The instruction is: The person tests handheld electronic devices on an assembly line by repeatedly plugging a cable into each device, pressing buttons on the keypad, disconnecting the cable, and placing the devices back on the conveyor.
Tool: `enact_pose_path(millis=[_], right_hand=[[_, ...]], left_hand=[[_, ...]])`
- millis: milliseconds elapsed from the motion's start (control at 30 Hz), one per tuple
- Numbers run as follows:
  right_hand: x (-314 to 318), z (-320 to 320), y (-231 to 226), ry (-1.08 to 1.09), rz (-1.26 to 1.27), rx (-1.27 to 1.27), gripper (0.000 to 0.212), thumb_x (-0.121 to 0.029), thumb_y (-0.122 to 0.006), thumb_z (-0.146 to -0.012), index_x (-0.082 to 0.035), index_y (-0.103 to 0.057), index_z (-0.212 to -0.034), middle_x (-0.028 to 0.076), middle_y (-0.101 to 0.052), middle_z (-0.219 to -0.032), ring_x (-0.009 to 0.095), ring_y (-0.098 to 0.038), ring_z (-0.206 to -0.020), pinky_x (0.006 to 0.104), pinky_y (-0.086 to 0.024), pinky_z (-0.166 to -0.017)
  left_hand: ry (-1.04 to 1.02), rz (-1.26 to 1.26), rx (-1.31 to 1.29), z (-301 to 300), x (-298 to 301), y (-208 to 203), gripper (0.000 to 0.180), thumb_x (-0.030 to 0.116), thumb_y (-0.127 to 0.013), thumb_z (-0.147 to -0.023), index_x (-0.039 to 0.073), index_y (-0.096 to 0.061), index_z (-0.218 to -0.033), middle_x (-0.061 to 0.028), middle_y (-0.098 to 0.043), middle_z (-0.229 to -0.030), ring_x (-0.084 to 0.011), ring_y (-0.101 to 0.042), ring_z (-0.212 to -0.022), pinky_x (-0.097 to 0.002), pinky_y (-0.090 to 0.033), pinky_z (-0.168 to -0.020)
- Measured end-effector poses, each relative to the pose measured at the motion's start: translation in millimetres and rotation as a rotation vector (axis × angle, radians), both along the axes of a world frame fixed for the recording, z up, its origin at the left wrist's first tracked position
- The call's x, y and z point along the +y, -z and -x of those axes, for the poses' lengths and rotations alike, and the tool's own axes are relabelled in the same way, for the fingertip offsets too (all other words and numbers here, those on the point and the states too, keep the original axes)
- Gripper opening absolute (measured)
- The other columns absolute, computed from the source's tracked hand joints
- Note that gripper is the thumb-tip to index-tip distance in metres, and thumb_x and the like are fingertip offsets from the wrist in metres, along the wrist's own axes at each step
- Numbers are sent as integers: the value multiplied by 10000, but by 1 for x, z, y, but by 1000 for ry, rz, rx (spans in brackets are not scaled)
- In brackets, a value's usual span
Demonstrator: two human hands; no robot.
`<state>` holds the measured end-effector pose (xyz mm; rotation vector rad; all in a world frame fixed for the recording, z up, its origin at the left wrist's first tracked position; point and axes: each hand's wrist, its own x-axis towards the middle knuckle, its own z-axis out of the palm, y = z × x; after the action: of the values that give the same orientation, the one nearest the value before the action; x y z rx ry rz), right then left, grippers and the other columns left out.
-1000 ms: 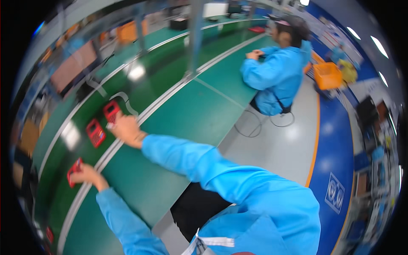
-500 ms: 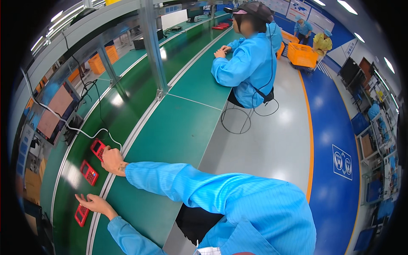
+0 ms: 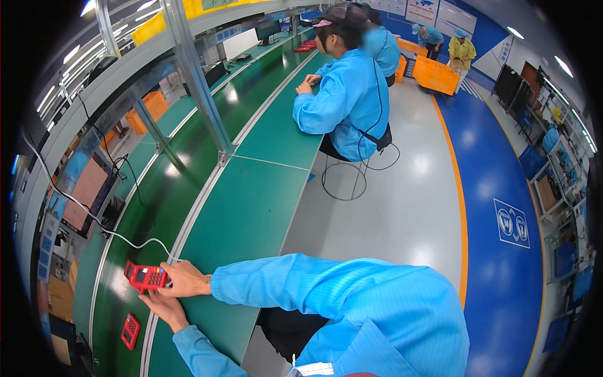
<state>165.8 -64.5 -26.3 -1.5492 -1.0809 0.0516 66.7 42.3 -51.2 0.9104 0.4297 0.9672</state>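
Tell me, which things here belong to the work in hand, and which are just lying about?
In the work:
- red keypad device, held by the right hand, left hand beneath
- matching device nearby, probably

Seemingly apart:
- orange crate
- dark monitor
- white cable, though it passes the right hand
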Motion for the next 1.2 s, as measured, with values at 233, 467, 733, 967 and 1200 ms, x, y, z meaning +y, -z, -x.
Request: enact_pose_path(millis=[233, 467, 733, 967, 1200], right_hand=[[-14, 19, 11, -203, 155, -92, 878, -389, -737, -754, 158, -401, -1353, 243, -667, -741, 394, -663, -673, 474, -529, -647], [-10, 16, 24, -188, 94, -193, 499, -343, -657, -874, 26, -573, -1198, 204, -649, -696, 392, -633, -637, 500, -481, -602], [-8, 20, 26, -280, 83, -302, 250, -268, -592, -918, -24, -644, -898, 174, -634, -673, 391, -621, -633, 513, -462, -592], [-1, 25, 22, -186, -85, 167, 231, -186, -550, -939, -1, -652, -847, 208, -651, -706, 405, -633, -691, 507, -482, -657], [-5, 22, 12, -344, -9, 486, 214, -139, -552, -928, 25, -674, -865, 162, -654, -668, 281, -651, -637, 426, -504, -648]], left_hand=[[-60, 252, -166, -1, -43, -36, 760, 590, -222, -1024, 1, -337, -1490, -199, -460, -1460, -345, -448, -1347, -454, -318, -1186], [-80, 319, -352, 10, -33, -28, 729, 546, -275, -1031, -16, -319, -1494, -207, -425, -1483, -355, -408, -1373, -453, -309, -1198], [-157, 314, -392, 13, -31, -32, 707, 513, -296, -1034, -26, -315, -1492, -220, -392, -1507, -356, -381, -1396, -454, -279, -1212], [-90, 315, -397, 9, -28, -25, 685, 488, -305, -1038, -30, -321, -1486, -212, -411, -1494, -345, -402, -1382, -449, -307, -1200], [-98, 347, -408, 11, -32, -28, 628, 419, -365, -1029, -4, -338, -1493, -192, -409, -1510, -343, -390, -1395, -450, -296, -1197]])
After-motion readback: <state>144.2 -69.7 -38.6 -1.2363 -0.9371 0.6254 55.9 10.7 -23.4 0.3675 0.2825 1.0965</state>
